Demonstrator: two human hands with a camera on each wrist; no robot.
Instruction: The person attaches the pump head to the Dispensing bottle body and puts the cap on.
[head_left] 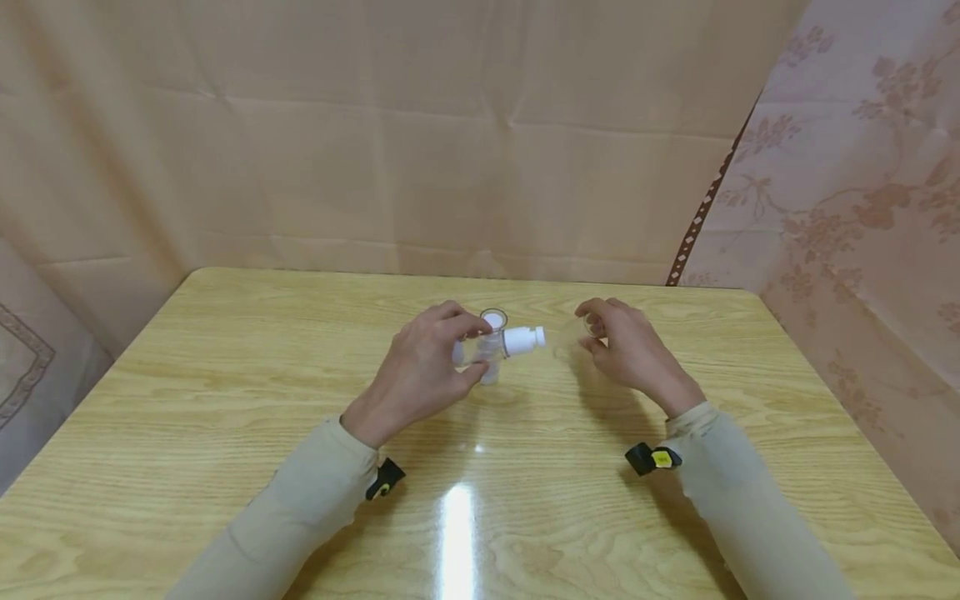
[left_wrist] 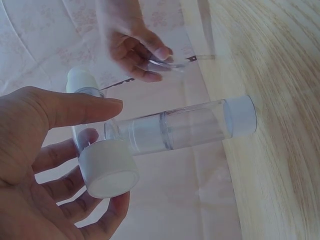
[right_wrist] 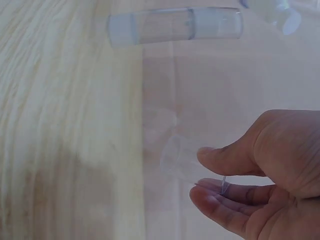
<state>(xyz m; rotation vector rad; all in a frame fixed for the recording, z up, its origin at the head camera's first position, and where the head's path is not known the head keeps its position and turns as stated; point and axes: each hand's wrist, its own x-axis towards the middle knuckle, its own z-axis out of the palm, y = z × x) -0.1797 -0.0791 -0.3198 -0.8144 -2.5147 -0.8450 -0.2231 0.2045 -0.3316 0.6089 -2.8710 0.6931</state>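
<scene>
My left hand point(head_left: 423, 358) grips a clear pump bottle by its body, thumb on one side and fingers on the other. This bottle lies tilted sideways in the hand, its white pump head point(head_left: 522, 340) pointing right and its white base point(left_wrist: 110, 170) showing large in the left wrist view. Just behind it, a second clear bottle point(left_wrist: 195, 125) with a white base stands upright on the table, its clear cap on. To the right, my right hand point(head_left: 630, 346) pinches a loose clear cap point(right_wrist: 179, 156) between thumb and fingers, apart from the held bottle's pump head.
The wood-grain table point(head_left: 247, 392) carries a bright light reflection near its front. A beige curtain point(head_left: 420, 167) hangs behind the table's far edge, and a floral pink cloth point(head_left: 847, 208) hangs at the right. Each wrist wears a black strap point(head_left: 386, 479).
</scene>
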